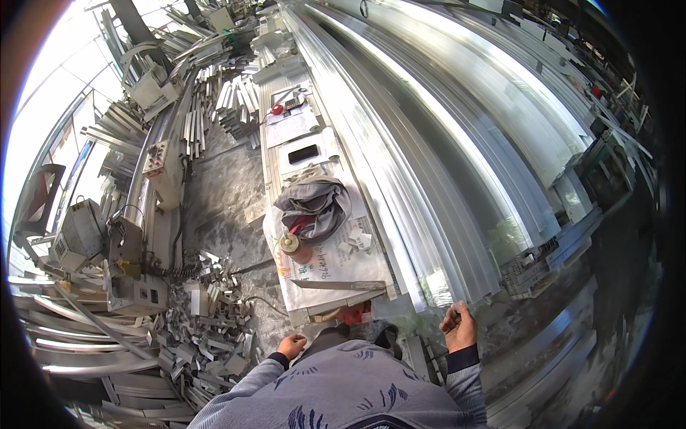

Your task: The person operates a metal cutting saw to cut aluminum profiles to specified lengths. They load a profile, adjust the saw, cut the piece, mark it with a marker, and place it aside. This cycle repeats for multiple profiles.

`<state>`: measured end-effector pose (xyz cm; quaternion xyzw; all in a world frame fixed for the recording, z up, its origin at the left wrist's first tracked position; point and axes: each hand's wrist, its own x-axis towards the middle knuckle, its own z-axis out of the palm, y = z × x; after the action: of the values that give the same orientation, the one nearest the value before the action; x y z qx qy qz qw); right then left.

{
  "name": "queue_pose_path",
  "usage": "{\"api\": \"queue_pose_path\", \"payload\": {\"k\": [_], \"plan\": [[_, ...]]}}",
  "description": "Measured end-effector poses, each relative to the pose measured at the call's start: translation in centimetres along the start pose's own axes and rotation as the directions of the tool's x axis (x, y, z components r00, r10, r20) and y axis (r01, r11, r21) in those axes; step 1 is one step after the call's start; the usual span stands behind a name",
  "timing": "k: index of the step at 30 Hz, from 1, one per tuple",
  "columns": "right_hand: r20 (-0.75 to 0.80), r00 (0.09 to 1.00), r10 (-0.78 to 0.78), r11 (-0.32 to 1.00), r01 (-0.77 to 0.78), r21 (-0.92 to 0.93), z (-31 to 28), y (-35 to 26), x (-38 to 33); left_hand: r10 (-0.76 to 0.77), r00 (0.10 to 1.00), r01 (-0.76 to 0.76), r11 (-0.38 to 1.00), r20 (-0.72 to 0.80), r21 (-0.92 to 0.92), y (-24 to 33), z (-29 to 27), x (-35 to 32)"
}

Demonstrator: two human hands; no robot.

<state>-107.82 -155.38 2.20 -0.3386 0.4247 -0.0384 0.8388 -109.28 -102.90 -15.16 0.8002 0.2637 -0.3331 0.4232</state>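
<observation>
Workshop bench: long aluminium profiles (429, 179) stacked lengthwise, none drawn out. Right hand (459, 327) gripped one profile's end; left hand (291, 346) hung loosely curled, empty.

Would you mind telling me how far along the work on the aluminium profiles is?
Done: offcuts heaped on the floor. In hand: the right hand grips the end of a long profile; the left hand hangs free. Left: a full stack of profiles beside it.
</observation>
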Motion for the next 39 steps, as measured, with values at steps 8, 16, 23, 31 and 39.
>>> {"api": "queue_pose_path", "payload": {"k": [8, 16, 23, 31, 39], "plan": [[0.206, 0.979, -0.001, 0.996, 0.018, -0.083, 1.9, -1.4, -4.7, 0.225, 0.974, -0.222, 0.924, 0.026, 0.311, 2.6, -0.6, 5.1], [0.427, 0.880, 0.207, 0.909, -0.012, -0.416, 6.2, -3.7, -7.1, 0.570, 0.814, -0.574, 0.819, 0.117, 0.010, 21.1, 0.6, 6.6], [0.362, 0.856, 0.370, 0.643, 0.045, -0.765, 10.4, -4.8, -7.7, 0.719, 0.601, -0.612, 0.695, 0.350, -0.377, 37.3, 0.4, 3.1], [0.241, 0.968, 0.073, -0.007, 0.242, -0.970, 11.1, 1.4, -9.5, 0.751, 0.594, -0.373, 0.574, 0.288, -0.729, 48.4, -2.1, 4.8], [0.099, 0.958, 0.270, 0.419, -0.024, -0.908, -7.6, 5.6, -20.0, 0.788, 0.611, -0.269, 0.302, 0.080, -0.915, 55.0, -4.0, 14.4]]}}
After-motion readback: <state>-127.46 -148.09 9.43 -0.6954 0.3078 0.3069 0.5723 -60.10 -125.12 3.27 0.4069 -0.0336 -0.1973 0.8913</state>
